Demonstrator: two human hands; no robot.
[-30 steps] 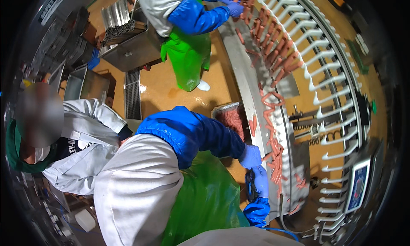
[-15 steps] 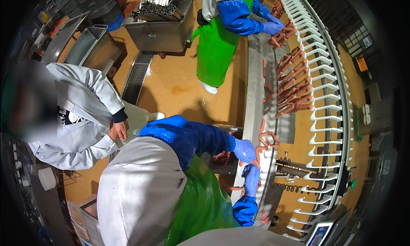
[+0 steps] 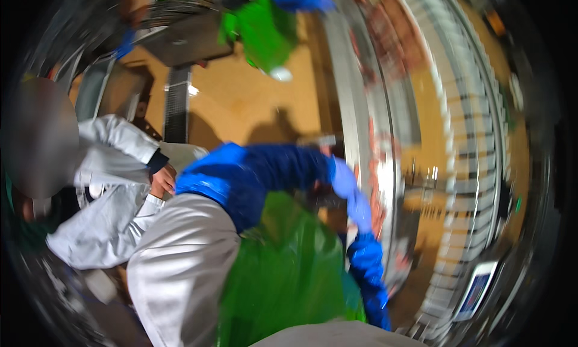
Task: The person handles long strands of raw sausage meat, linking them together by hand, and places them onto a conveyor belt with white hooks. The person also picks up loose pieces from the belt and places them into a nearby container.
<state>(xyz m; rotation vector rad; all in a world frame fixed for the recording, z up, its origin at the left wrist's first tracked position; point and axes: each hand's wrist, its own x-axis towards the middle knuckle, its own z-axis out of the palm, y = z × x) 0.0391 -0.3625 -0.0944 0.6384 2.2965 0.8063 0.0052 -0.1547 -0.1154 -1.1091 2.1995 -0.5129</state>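
In a pale blue glove, my left hand (image 3: 343,178) is over the near edge of the metal work table (image 3: 355,121). My gloved right hand (image 3: 359,211) meets it just below, and the two touch or overlap. Motion smears the fingers of both, so whether they hold anything is hidden. Pinkish sausages (image 3: 377,208) lie blurred on the table, right beside my right hand. More of them run up the table in a loose line. Blue sleeves cover both my arms, and a green apron (image 3: 283,268) hangs below them.
A curved rail of white hooks (image 3: 460,190) runs beyond the table, with sausages (image 3: 391,37) hanging at its far part. A display (image 3: 475,291) stands at lower right. One person in white (image 3: 123,193) stands left; another in green (image 3: 265,34) works farther along. A metal tub (image 3: 180,40) stands behind.
The whole view has swung and blurred, with the far worker and hanging sausages now nearer the top edge. My hands have drawn together, the right one now against the left.
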